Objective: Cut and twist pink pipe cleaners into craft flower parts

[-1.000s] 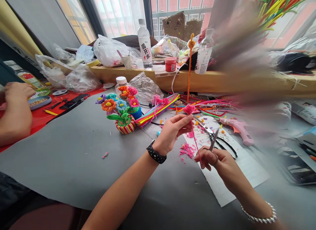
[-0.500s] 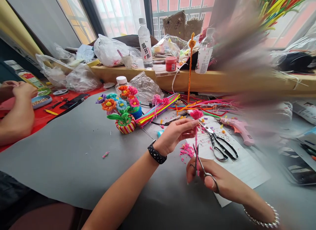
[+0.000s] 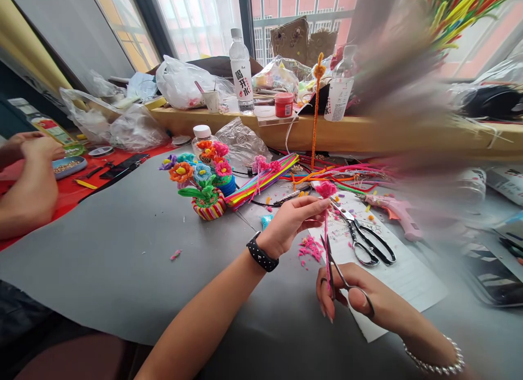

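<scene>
Between its fingertips, my left hand [image 3: 292,222] pinches a pink pipe-cleaner flower [image 3: 326,189] just under the bloom, and the flower's thin pink stem hangs down. My right hand [image 3: 351,290] has its fingers in the handles of small scissors [image 3: 337,268], blades pointing up beside the stem. Whether the blades touch the stem I cannot tell. Pink fuzzy clippings [image 3: 311,249] lie below my left hand. Large black-handled scissors [image 3: 363,241] rest on a white paper sheet [image 3: 400,293] behind my right hand.
Several pipe-cleaner flowers stand in a striped pot [image 3: 208,207] beside a bundle of coloured pipe cleaners [image 3: 265,181]. A pink glue gun [image 3: 396,211] lies at the right. Water bottles [image 3: 242,75] line the wooden ledge [image 3: 196,121]. Another person's hands [image 3: 38,146] are at the far left.
The flower moved slightly right. My right hand turned the small scissors, and their blades came up beside the stem, opening and then drawing closer together. The other person's hands shifted a little.
</scene>
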`<action>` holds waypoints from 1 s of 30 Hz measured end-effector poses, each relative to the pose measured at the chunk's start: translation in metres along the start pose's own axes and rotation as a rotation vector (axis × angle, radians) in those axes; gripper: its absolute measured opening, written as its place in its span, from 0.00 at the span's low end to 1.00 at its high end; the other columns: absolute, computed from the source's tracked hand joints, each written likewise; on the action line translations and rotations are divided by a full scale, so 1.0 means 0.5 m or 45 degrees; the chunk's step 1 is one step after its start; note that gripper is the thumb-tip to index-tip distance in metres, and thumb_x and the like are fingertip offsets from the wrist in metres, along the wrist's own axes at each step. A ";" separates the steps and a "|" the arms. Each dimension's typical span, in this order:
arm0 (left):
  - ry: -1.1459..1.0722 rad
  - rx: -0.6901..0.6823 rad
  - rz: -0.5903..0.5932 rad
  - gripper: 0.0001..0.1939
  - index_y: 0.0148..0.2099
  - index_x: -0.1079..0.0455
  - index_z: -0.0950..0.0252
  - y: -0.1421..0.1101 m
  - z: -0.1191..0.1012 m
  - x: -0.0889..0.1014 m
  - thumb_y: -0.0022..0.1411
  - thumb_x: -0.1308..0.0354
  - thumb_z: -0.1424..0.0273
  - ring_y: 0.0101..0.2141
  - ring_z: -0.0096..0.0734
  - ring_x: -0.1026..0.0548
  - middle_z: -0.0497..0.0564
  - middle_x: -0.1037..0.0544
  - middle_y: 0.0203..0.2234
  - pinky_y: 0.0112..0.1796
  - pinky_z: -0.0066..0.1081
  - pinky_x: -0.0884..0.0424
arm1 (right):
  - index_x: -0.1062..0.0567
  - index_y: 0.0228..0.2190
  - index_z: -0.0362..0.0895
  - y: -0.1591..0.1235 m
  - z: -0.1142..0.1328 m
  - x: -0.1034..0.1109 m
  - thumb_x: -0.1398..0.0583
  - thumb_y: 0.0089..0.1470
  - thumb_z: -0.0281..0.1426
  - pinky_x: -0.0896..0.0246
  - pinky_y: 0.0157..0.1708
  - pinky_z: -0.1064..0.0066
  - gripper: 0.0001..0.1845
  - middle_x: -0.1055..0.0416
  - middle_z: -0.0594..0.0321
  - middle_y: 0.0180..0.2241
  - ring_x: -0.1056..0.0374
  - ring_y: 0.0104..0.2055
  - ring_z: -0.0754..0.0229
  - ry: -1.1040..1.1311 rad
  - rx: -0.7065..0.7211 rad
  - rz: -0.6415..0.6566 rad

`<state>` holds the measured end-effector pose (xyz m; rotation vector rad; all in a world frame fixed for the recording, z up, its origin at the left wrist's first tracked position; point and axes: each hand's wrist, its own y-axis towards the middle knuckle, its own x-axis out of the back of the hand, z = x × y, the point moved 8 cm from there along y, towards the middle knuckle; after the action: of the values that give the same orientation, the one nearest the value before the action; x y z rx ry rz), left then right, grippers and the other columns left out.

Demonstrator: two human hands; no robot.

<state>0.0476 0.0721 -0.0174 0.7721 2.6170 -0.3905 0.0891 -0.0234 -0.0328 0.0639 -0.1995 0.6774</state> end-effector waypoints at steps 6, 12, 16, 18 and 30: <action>-0.001 -0.033 -0.047 0.10 0.28 0.31 0.68 0.001 -0.004 0.007 0.45 0.39 0.65 0.24 0.17 0.36 0.44 0.33 0.22 0.29 0.23 0.40 | 0.32 0.17 0.40 0.003 -0.009 0.004 0.54 0.44 0.58 0.51 0.23 0.72 0.33 0.38 0.62 0.20 0.42 0.23 0.63 0.189 0.005 -0.048; -0.026 -0.061 -0.083 0.10 0.27 0.32 0.68 0.001 -0.008 0.014 0.46 0.40 0.66 0.23 0.16 0.36 0.44 0.34 0.21 0.28 0.22 0.41 | 0.33 0.15 0.41 0.004 -0.003 0.015 0.50 0.46 0.53 0.49 0.25 0.71 0.29 0.38 0.63 0.18 0.41 0.22 0.62 0.274 0.045 -0.131; -0.022 -0.104 -0.112 0.10 0.28 0.32 0.68 0.003 -0.009 0.019 0.46 0.40 0.66 0.23 0.15 0.36 0.44 0.33 0.22 0.28 0.22 0.41 | 0.34 0.14 0.41 0.007 -0.002 0.018 0.51 0.47 0.53 0.48 0.24 0.71 0.29 0.39 0.63 0.17 0.42 0.21 0.62 0.273 0.032 -0.153; -0.025 -0.117 -0.128 0.10 0.28 0.31 0.68 0.004 -0.009 0.022 0.47 0.40 0.66 0.23 0.15 0.36 0.44 0.33 0.22 0.29 0.22 0.41 | 0.35 0.14 0.42 0.009 -0.002 0.019 0.52 0.47 0.53 0.49 0.24 0.71 0.29 0.39 0.64 0.16 0.43 0.21 0.63 0.262 0.028 -0.162; 0.155 -0.169 -0.088 0.09 0.25 0.31 0.68 -0.008 -0.026 0.002 0.47 0.40 0.66 0.22 0.18 0.37 0.44 0.33 0.19 0.28 0.23 0.42 | 0.33 0.21 0.40 0.011 -0.005 0.002 0.60 0.42 0.60 0.51 0.23 0.72 0.38 0.39 0.62 0.21 0.45 0.23 0.63 0.162 0.000 -0.091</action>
<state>0.0408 0.0739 -0.0059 0.6831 2.7556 -0.1921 0.0869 -0.0181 -0.0353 0.0274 -0.0743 0.6084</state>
